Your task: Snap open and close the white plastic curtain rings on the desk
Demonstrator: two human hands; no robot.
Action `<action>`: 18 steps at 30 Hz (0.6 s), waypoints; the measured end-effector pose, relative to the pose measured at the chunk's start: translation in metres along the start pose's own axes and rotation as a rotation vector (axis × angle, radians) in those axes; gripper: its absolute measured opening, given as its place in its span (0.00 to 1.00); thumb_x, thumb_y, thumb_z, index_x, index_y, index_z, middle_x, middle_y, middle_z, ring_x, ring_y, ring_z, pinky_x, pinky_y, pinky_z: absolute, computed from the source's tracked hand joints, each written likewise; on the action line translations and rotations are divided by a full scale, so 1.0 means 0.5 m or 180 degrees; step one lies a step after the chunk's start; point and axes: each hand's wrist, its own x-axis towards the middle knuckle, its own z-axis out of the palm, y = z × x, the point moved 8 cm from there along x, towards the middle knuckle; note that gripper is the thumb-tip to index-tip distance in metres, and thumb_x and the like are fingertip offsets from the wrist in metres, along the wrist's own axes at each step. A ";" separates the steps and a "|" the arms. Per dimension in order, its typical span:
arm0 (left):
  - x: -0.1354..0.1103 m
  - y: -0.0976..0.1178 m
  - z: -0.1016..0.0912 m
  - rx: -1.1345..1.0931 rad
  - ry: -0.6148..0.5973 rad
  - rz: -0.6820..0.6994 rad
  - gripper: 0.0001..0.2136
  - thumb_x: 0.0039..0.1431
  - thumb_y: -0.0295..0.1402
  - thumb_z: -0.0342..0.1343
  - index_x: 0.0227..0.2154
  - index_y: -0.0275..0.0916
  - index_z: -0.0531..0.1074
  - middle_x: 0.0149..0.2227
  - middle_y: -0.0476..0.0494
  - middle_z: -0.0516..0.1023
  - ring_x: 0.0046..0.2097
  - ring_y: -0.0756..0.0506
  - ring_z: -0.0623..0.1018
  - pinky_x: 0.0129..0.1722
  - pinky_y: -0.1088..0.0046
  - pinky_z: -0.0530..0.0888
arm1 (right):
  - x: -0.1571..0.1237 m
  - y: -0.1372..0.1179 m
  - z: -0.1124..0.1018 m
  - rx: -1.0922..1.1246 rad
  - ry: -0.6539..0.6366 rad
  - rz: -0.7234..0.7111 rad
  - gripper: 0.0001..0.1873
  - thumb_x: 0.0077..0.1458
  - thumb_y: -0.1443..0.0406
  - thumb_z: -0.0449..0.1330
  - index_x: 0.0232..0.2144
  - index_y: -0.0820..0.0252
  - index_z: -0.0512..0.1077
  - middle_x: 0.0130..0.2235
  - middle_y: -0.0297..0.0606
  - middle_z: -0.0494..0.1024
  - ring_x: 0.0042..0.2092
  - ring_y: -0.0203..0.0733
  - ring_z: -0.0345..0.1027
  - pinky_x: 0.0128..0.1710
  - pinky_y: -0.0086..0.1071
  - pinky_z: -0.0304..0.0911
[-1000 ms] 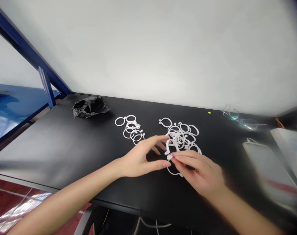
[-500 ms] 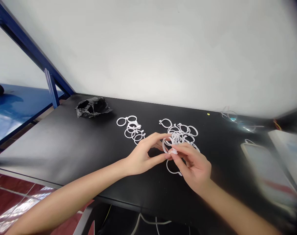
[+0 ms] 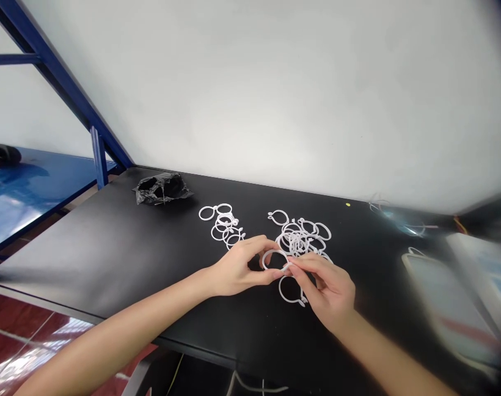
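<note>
Between both hands is a white plastic curtain ring [image 3: 275,252], held above the black table. My left hand [image 3: 244,267] grips its left side between thumb and fingers. At the ring's right end, my right hand [image 3: 324,283] pinches the part where its ends meet; the fingertips hide that detail. Just behind the hands lies a heap of similar white rings [image 3: 297,239]. A single ring [image 3: 289,290] rests on the table below the held one. Farther left is a smaller group of white rings [image 3: 223,223], partly covered by my left hand.
A crumpled black plastic bag [image 3: 163,188] sits at the table's back left. On the right are clear glasses [image 3: 402,220], a blurred phone-like object [image 3: 444,302] and a white box or paper [image 3: 477,269]. A blue metal frame [image 3: 64,82] and pale wall stand behind the black table [image 3: 122,247].
The held ring has turned from nearly edge-on to facing upward and shifted slightly left and down. Both hands still hold it. The camera view has tilted a little.
</note>
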 end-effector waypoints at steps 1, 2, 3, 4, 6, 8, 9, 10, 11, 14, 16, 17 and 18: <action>-0.001 -0.001 0.001 0.0040 -0.0033 -0.0004 0.14 0.61 0.42 0.56 0.43 0.37 0.70 0.31 0.49 0.70 0.32 0.50 0.71 0.36 0.73 0.71 | -0.001 0.002 0.002 0.0025 -0.0001 0.0016 0.14 0.56 0.76 0.59 0.41 0.57 0.77 0.30 0.35 0.80 0.31 0.39 0.76 0.31 0.32 0.73; -0.002 -0.001 0.000 0.0099 -0.0059 0.0019 0.14 0.62 0.42 0.56 0.43 0.37 0.70 0.32 0.49 0.71 0.32 0.50 0.71 0.36 0.72 0.71 | -0.002 0.003 0.004 0.0029 -0.0009 0.0019 0.14 0.57 0.76 0.59 0.41 0.57 0.77 0.31 0.35 0.80 0.31 0.38 0.76 0.31 0.32 0.73; -0.003 0.000 -0.003 0.0188 -0.0087 0.0073 0.15 0.62 0.42 0.55 0.45 0.37 0.69 0.33 0.48 0.72 0.33 0.50 0.72 0.37 0.72 0.72 | -0.002 0.005 0.006 0.0020 -0.0018 0.0033 0.14 0.57 0.76 0.59 0.42 0.56 0.77 0.31 0.35 0.80 0.32 0.38 0.76 0.33 0.32 0.73; -0.004 0.000 -0.009 0.0332 -0.0093 0.0144 0.16 0.63 0.42 0.55 0.48 0.38 0.68 0.35 0.47 0.73 0.35 0.49 0.73 0.39 0.72 0.72 | -0.001 0.008 0.006 0.0012 -0.0027 0.0059 0.14 0.57 0.75 0.59 0.43 0.56 0.76 0.33 0.35 0.81 0.33 0.38 0.77 0.34 0.32 0.73; -0.004 -0.002 -0.034 0.0895 0.0022 0.0280 0.18 0.65 0.42 0.53 0.52 0.38 0.66 0.40 0.42 0.74 0.41 0.46 0.74 0.43 0.68 0.73 | 0.002 0.018 0.005 -0.0050 -0.0079 0.0152 0.14 0.58 0.73 0.60 0.46 0.58 0.74 0.36 0.37 0.81 0.33 0.38 0.76 0.33 0.31 0.73; -0.005 -0.013 -0.073 0.1774 0.0235 0.0276 0.17 0.67 0.41 0.49 0.52 0.36 0.67 0.46 0.37 0.73 0.46 0.42 0.74 0.48 0.62 0.71 | 0.005 0.027 0.010 -0.0283 -0.0332 0.0204 0.11 0.58 0.69 0.61 0.44 0.60 0.73 0.34 0.37 0.79 0.27 0.35 0.73 0.26 0.28 0.70; -0.005 -0.022 -0.094 0.2223 0.0306 0.0194 0.16 0.68 0.40 0.47 0.51 0.35 0.68 0.48 0.36 0.72 0.47 0.40 0.73 0.49 0.59 0.71 | 0.005 0.030 0.016 -0.0477 -0.0563 0.0179 0.09 0.57 0.67 0.62 0.42 0.61 0.74 0.32 0.35 0.78 0.24 0.32 0.69 0.23 0.27 0.66; -0.006 -0.036 -0.112 0.2593 0.0315 0.0058 0.16 0.69 0.40 0.46 0.50 0.34 0.69 0.47 0.35 0.72 0.47 0.39 0.73 0.49 0.58 0.70 | 0.004 0.033 0.025 -0.0705 -0.0839 0.0130 0.08 0.56 0.66 0.64 0.39 0.61 0.74 0.30 0.34 0.77 0.21 0.31 0.65 0.21 0.27 0.63; -0.007 -0.050 -0.128 0.2871 0.0285 -0.0083 0.17 0.69 0.40 0.44 0.49 0.33 0.69 0.46 0.35 0.72 0.46 0.39 0.74 0.48 0.58 0.70 | 0.000 0.036 0.035 -0.0935 -0.1119 0.0081 0.07 0.55 0.64 0.65 0.36 0.61 0.74 0.29 0.32 0.76 0.20 0.30 0.63 0.21 0.27 0.61; -0.014 -0.089 -0.159 0.3326 0.0139 -0.0454 0.18 0.70 0.39 0.43 0.50 0.32 0.69 0.43 0.36 0.71 0.43 0.40 0.74 0.45 0.60 0.71 | -0.013 0.044 0.055 -0.1403 -0.1647 0.0006 0.10 0.52 0.60 0.68 0.32 0.60 0.73 0.28 0.31 0.75 0.21 0.31 0.65 0.22 0.28 0.60; -0.020 -0.106 -0.165 0.3433 0.0080 -0.0646 0.17 0.69 0.38 0.43 0.49 0.32 0.70 0.42 0.36 0.71 0.42 0.41 0.74 0.44 0.61 0.71 | -0.018 0.046 0.062 -0.1504 -0.1699 0.0042 0.08 0.54 0.61 0.66 0.31 0.60 0.73 0.28 0.30 0.74 0.22 0.32 0.67 0.22 0.28 0.60; -0.022 -0.112 -0.166 0.3459 0.0059 -0.0734 0.17 0.69 0.38 0.43 0.48 0.32 0.70 0.41 0.36 0.71 0.41 0.41 0.74 0.43 0.62 0.72 | -0.018 0.046 0.065 -0.1489 -0.1672 0.0086 0.06 0.55 0.63 0.65 0.31 0.59 0.73 0.28 0.30 0.74 0.22 0.32 0.67 0.22 0.28 0.60; -0.025 -0.116 -0.166 0.3480 0.0049 -0.0817 0.16 0.69 0.38 0.43 0.45 0.32 0.71 0.41 0.36 0.71 0.40 0.41 0.74 0.43 0.62 0.72 | -0.018 0.046 0.066 -0.1434 -0.1617 0.0145 0.04 0.57 0.64 0.63 0.32 0.59 0.73 0.28 0.30 0.74 0.22 0.31 0.66 0.23 0.28 0.61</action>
